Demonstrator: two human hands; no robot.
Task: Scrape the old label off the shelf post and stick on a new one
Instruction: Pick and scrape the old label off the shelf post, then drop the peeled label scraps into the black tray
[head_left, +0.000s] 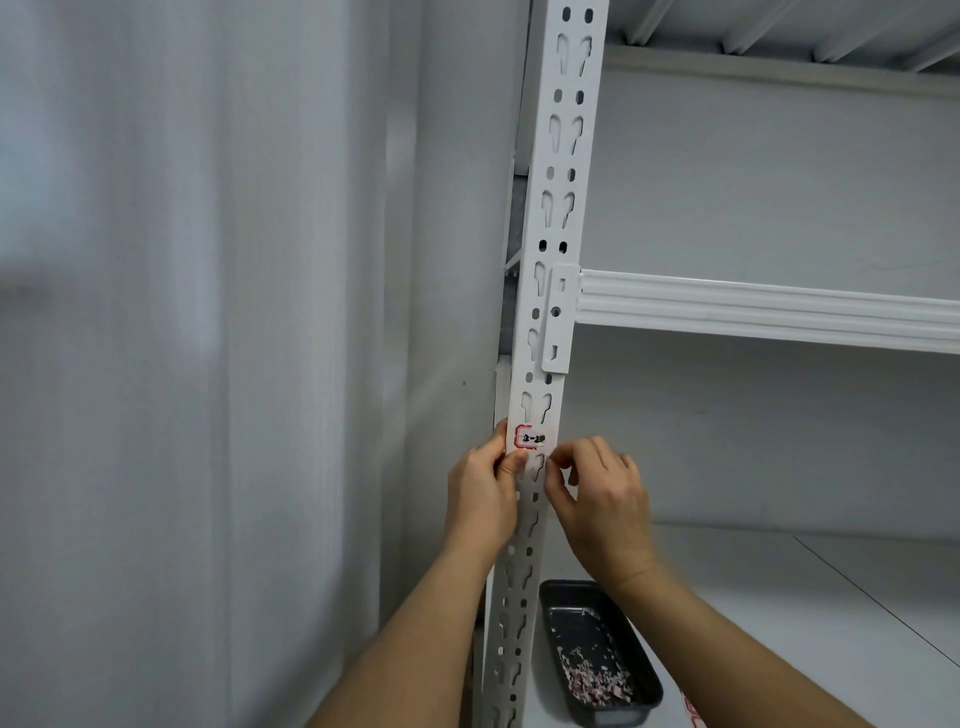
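My two forearms come up from the bottom edge, nearest the lens, and meet at the white shelf post (551, 270). My left hand (480, 499) wraps the post's left edge just under the label (530, 437), thumb laid across the front face with its tip touching the label's lower left corner and the fingers curled round behind. My right hand (602, 499) sits against the post's right edge, thumb and forefinger pinched together at the label's lower right; the label's right end is hidden there, so I cannot tell whether the pinch has the label itself or something small against it. The label is a white sticker with a red border and dark handwriting, stuck on the front of the post below the beam bracket (560, 319) and between two rows of keyhole slots. Below my right wrist a dark metal tray (597, 592) rests on the shelf board (831, 613), just beside the post, holding a heap of pink and white paper scrapings (597, 680). A red-and-white scrap (691, 709) lies on the shelf right of the tray.
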